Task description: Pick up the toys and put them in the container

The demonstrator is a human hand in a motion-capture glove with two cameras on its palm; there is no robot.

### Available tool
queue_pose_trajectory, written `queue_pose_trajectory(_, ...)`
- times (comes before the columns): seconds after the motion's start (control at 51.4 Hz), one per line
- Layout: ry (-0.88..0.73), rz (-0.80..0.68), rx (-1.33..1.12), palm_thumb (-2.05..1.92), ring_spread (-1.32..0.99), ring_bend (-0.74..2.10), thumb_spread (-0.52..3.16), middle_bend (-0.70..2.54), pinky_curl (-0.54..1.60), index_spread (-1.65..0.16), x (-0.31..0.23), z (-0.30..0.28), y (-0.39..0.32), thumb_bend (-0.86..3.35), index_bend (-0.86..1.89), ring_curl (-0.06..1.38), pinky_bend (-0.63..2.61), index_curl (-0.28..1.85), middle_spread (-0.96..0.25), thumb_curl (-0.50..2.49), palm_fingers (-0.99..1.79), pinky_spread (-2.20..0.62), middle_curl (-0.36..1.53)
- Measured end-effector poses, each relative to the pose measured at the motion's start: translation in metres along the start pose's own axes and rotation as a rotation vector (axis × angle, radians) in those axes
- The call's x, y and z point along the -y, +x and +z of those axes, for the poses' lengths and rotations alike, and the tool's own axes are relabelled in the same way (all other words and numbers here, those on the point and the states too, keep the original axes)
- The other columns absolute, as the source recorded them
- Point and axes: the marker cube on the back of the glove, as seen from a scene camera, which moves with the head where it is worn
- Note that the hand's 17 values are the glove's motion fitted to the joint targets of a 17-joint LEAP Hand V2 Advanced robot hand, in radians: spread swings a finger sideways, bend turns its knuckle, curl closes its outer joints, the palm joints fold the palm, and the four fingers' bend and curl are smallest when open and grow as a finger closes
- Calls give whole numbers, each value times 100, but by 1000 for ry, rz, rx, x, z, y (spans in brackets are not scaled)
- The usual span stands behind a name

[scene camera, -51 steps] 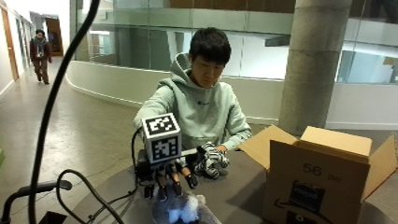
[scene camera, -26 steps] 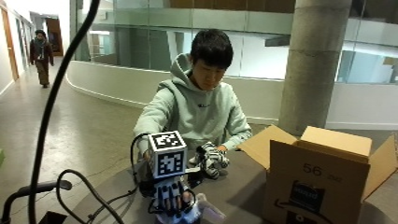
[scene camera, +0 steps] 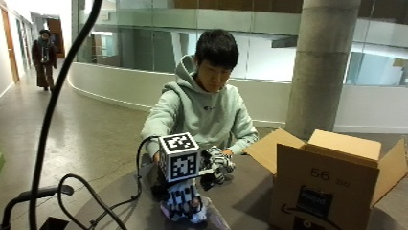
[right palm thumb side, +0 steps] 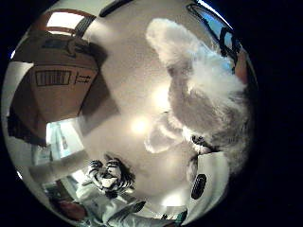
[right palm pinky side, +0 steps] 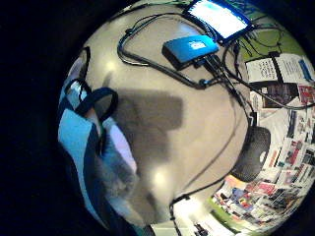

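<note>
Person seated at the far side of the bench (scene camera: 255, 191), facing the camera. The gloved right hand (scene camera: 183, 201) is low over the near left part of the bench, its fingers pointing down onto a pale blue and white soft toy (scene camera: 191, 215) that lies there. The thumb side palm view shows the grey and white fur of this toy (right palm thumb side: 208, 99) right against the palm, with fingers at its edge; whether the grip is curled round the fur or only pressed onto it, I cannot tell. A black and white striped soft toy (scene camera: 217, 165) sits on the bench just behind the hand, close to the person's body. An open cardboard box (scene camera: 331, 191) stands at the right, well apart from both toys, flaps up.
</note>
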Motion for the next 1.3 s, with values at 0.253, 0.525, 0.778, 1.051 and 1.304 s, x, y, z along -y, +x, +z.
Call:
queue_pose_trajectory(0.253, -52, -1, -22, 84, -43, 114, 33, 91, 50, -22, -22, -55, -13, 13, 76, 67, 90, 62, -24, 85, 99, -43, 72)
queue_pose_trajectory(0.525, 64, -93, -74, 82, -42, 122, 22, 98, 56, -22, -52, -205, -65, 13, 80, 72, 97, 76, -24, 93, 88, -43, 81)
queue_pose_trajectory(0.778, 213, -232, 9, 80, -41, 128, 18, 102, 59, -22, -70, -300, -185, 14, 81, 74, 102, 89, -24, 99, 82, -43, 87)
queue_pose_trajectory(1.051, 337, -337, -2, 77, -40, 131, 17, 103, 61, -22, -13, -273, -293, 14, 79, 75, 106, 100, -24, 106, 77, -42, 92)
queue_pose_trajectory(1.304, 180, -321, 26, 16, -17, 51, 74, 24, 59, -24, -16, -241, -316, -13, 7, 55, 113, 71, -5, 80, -71, -15, 64)
